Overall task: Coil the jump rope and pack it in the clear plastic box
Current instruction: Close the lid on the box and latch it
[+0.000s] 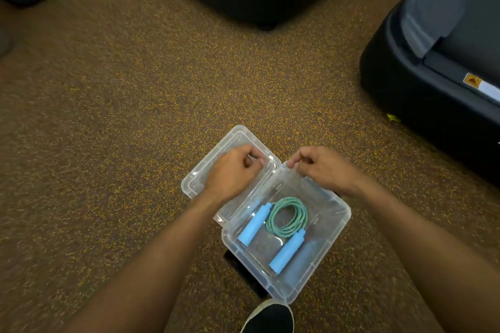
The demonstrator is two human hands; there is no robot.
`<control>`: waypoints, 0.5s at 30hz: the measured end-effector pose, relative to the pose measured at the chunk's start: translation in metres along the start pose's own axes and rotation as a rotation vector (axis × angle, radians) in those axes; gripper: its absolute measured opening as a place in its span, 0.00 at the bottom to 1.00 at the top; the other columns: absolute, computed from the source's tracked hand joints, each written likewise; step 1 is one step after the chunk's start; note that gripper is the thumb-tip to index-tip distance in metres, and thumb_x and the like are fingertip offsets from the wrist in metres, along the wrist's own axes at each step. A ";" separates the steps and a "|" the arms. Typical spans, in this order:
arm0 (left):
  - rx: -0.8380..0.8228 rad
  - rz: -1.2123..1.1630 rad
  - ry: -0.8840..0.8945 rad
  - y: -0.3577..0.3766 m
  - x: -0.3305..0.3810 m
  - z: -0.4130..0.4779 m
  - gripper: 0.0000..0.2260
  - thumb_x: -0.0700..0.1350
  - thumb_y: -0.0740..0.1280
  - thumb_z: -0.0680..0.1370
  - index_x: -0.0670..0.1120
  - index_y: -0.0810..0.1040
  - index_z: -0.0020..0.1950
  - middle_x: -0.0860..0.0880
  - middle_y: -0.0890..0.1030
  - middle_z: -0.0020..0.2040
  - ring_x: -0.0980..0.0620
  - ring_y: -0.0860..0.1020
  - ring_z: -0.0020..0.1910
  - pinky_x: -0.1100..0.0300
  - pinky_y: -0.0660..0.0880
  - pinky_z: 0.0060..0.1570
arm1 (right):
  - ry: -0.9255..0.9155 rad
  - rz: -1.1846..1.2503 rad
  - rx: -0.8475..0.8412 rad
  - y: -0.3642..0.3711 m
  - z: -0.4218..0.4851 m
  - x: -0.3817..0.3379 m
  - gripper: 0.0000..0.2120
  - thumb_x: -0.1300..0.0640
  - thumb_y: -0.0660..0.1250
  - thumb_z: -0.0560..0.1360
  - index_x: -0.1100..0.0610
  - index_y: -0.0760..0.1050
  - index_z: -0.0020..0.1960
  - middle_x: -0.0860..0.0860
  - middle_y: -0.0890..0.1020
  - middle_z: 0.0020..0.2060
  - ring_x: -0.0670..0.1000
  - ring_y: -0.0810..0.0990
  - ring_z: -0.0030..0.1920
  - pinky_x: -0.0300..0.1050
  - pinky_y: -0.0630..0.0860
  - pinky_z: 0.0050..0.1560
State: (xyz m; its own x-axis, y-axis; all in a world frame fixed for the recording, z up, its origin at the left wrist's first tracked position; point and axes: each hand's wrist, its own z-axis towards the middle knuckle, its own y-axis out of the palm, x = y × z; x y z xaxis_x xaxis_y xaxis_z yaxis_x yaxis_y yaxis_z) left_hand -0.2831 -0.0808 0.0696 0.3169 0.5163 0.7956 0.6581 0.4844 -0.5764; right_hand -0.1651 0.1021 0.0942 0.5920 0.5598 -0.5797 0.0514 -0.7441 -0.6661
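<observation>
item: jump rope [286, 217], green cord coiled, two blue handles, lying inside clear plastic box [338, 227] on floor [121, 116]. handling, judged: cord soft, springy, light; handles stiff, best hold. box thin, light, flexes; take by rim.
lid [200, 178]: open, lying left of box.
left hand [232, 173]: curled on lid edge.
right hand [322, 167]: pinching box far rim.
unclear: fingertips tucked under; hinge, latch hard to make out; dark object under box unidentified.

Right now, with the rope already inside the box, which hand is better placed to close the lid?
The left hand. It already rests on the open lid and seems to grip its far edge. The right hand pinches the clear box at its far rim, steadying it. The coiled jump rope lies inside.
</observation>
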 end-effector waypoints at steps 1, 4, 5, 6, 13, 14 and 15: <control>0.009 0.015 -0.022 -0.007 -0.008 0.007 0.03 0.48 0.68 0.79 0.52 0.81 0.48 0.50 0.82 0.34 0.52 0.79 0.32 0.58 0.73 0.34 | -0.008 0.015 0.009 -0.004 0.006 -0.003 0.06 0.56 0.66 0.80 0.48 0.81 0.50 0.47 0.83 0.42 0.49 0.81 0.42 0.46 0.78 0.43; -0.003 0.183 -0.079 -0.026 -0.035 0.029 0.06 0.50 0.67 0.80 0.55 0.79 0.56 0.56 0.83 0.45 0.58 0.78 0.36 0.61 0.71 0.37 | -0.052 -0.017 0.018 -0.009 0.031 -0.010 0.05 0.55 0.66 0.80 0.51 0.80 0.52 0.42 0.80 0.41 0.43 0.78 0.42 0.38 0.72 0.39; -0.004 0.268 -0.086 -0.031 -0.043 0.037 0.10 0.51 0.67 0.80 0.54 0.78 0.61 0.55 0.83 0.51 0.58 0.78 0.40 0.60 0.71 0.40 | -0.057 -0.053 0.023 -0.008 0.041 -0.011 0.05 0.54 0.66 0.80 0.51 0.80 0.53 0.40 0.79 0.40 0.41 0.77 0.41 0.36 0.69 0.37; 0.000 0.337 -0.093 -0.037 -0.051 0.043 0.13 0.51 0.68 0.80 0.54 0.77 0.64 0.54 0.83 0.55 0.56 0.78 0.44 0.59 0.73 0.43 | -0.057 -0.095 0.018 -0.007 0.052 -0.011 0.05 0.53 0.65 0.80 0.50 0.79 0.53 0.40 0.78 0.41 0.41 0.77 0.41 0.36 0.69 0.37; -0.036 0.344 -0.234 -0.047 -0.090 0.067 0.21 0.53 0.69 0.79 0.53 0.73 0.71 0.48 0.79 0.66 0.47 0.78 0.61 0.47 0.75 0.61 | 0.021 -0.273 -0.114 0.010 0.114 -0.001 0.14 0.51 0.68 0.78 0.48 0.77 0.63 0.50 0.83 0.56 0.52 0.81 0.54 0.55 0.79 0.60; -0.049 0.336 -0.259 -0.046 -0.093 0.067 0.21 0.53 0.68 0.79 0.52 0.73 0.72 0.47 0.79 0.66 0.47 0.79 0.61 0.48 0.75 0.61 | 0.034 -0.254 -0.132 0.014 0.120 0.001 0.16 0.51 0.68 0.78 0.48 0.76 0.65 0.50 0.83 0.58 0.52 0.81 0.54 0.56 0.78 0.61; -0.064 0.319 -0.284 -0.045 -0.098 0.069 0.22 0.53 0.69 0.79 0.52 0.73 0.72 0.47 0.80 0.66 0.46 0.79 0.61 0.49 0.75 0.60 | 0.047 -0.238 -0.143 0.018 0.128 0.003 0.19 0.52 0.69 0.77 0.48 0.74 0.67 0.51 0.82 0.59 0.52 0.81 0.55 0.56 0.78 0.61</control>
State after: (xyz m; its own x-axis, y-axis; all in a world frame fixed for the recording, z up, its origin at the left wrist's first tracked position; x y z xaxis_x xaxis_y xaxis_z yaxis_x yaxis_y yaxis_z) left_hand -0.3904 -0.1043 0.0047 0.3166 0.8116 0.4911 0.6015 0.2286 -0.7655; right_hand -0.2651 0.1368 0.0202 0.5864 0.7097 -0.3906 0.3040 -0.6397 -0.7060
